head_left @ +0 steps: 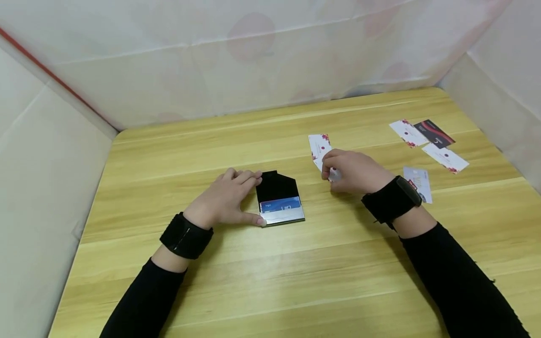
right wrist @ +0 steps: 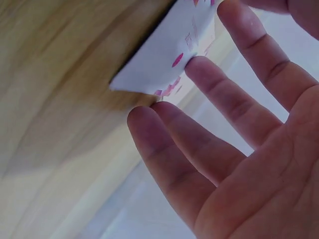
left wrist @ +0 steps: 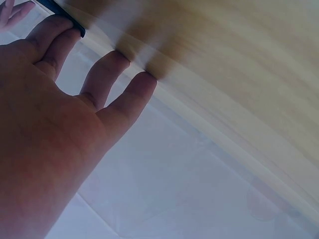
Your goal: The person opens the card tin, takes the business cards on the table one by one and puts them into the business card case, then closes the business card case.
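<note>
On the wooden table (head_left: 236, 281), we see the right hand (head_left: 357, 171) pinching a white card (right wrist: 159, 60); left of it, the left hand (head_left: 226, 199) holds the open card case (head_left: 278, 188).

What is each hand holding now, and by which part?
The left hand holds the card holder by its left edge. The right hand holds a white business card, apparently by its near end; exact contact is unclear.

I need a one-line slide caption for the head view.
Left hand touches an open card holder with a blue card inside; right hand holds a white card.
</note>
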Demonstrator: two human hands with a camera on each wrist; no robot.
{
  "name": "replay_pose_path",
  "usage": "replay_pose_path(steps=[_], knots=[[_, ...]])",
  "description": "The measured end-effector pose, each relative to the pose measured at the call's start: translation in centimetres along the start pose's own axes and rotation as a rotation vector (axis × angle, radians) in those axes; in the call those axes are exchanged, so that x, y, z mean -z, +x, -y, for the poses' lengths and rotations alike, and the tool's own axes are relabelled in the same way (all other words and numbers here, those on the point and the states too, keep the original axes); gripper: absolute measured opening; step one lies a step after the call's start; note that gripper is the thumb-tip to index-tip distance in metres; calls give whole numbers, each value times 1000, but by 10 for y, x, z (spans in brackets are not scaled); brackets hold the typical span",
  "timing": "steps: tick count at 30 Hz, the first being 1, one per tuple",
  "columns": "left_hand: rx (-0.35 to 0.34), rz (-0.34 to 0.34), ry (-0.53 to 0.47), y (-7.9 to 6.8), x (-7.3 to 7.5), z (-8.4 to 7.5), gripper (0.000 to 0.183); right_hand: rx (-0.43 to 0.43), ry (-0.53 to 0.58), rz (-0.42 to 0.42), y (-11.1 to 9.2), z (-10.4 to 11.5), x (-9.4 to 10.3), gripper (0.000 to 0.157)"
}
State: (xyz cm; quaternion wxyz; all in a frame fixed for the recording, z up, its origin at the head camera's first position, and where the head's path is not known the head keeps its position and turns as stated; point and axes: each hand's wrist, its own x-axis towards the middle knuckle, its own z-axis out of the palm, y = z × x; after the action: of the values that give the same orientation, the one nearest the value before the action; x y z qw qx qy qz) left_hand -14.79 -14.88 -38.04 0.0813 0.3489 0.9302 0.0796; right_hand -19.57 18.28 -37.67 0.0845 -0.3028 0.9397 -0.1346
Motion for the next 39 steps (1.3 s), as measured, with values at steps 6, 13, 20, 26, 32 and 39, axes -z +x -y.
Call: replay_pose_path(steps=[6, 13, 20, 26, 32, 39], knots=[[4, 5, 6, 1, 1, 0, 105, 23, 11, -5, 1, -2, 0, 23], [12, 6, 4, 1, 0, 0, 105, -20, 26, -17, 0, -6, 2, 40], [4, 6, 6, 1, 1, 0, 106, -198, 0, -32, -6, -11, 10, 35], [7, 6, 4, 0, 3, 0, 105, -311, -18, 22, -6, -11, 14, 73], [7, -9, -2, -1, 2, 0, 105, -317, 8, 37, -3, -11, 13, 71], [3, -14, -2, 0, 1, -1, 105, -290, -13, -22, -3, -11, 12, 63]])
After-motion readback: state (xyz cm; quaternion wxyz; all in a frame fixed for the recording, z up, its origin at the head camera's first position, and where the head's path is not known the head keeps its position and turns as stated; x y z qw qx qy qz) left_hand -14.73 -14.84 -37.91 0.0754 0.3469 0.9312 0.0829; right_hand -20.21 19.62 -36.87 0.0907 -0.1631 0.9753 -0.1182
